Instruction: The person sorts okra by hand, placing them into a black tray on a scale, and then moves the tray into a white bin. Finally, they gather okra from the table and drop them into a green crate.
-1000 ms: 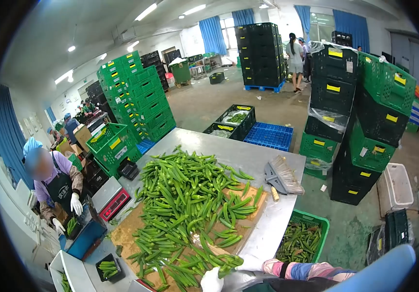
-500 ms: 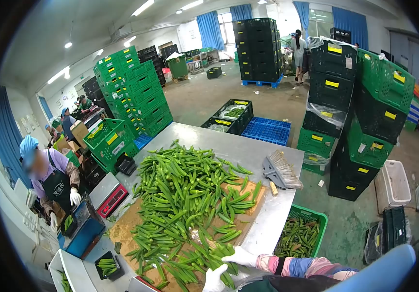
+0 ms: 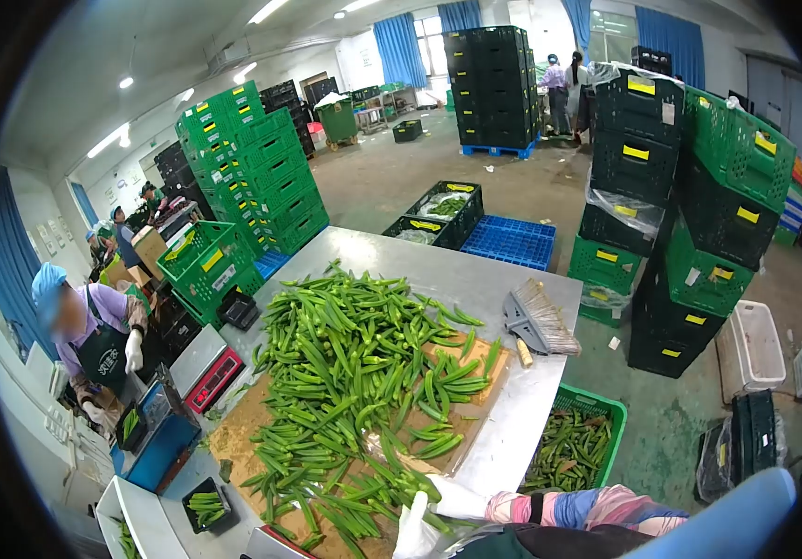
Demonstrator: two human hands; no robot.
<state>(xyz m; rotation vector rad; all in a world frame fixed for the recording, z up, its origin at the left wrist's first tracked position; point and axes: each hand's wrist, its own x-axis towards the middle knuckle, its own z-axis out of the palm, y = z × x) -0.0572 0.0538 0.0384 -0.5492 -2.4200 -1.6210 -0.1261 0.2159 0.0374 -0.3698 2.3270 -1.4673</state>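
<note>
A large heap of green okra pods (image 3: 335, 363) covers the cardboard (image 3: 242, 433) on the metal table. At the heap's near edge is my right hand (image 3: 459, 497), in a white glove, its fingers curled at some pods. Close below it my left hand (image 3: 414, 531), also gloved in white, points upward with its fingers pressed together. A few pods show between the two hands, which seem closed around them; the fingertips are partly hidden. Left of the heap stands a black tray (image 3: 207, 505) with okra in it.
A grey brush (image 3: 539, 321) lies on the metal table (image 3: 401, 253). Beside the table's right edge, a green crate (image 3: 617, 433) holds more okra. A red scale (image 3: 214, 377) stands to the left, near a co-worker (image 3: 102, 345). Stacked crates (image 3: 629, 186) rise beyond.
My left hand has moved slightly upward, nearer my right hand, which has shifted little. The co-worker's gloved hand has lifted slightly. Another person shows at the back.
</note>
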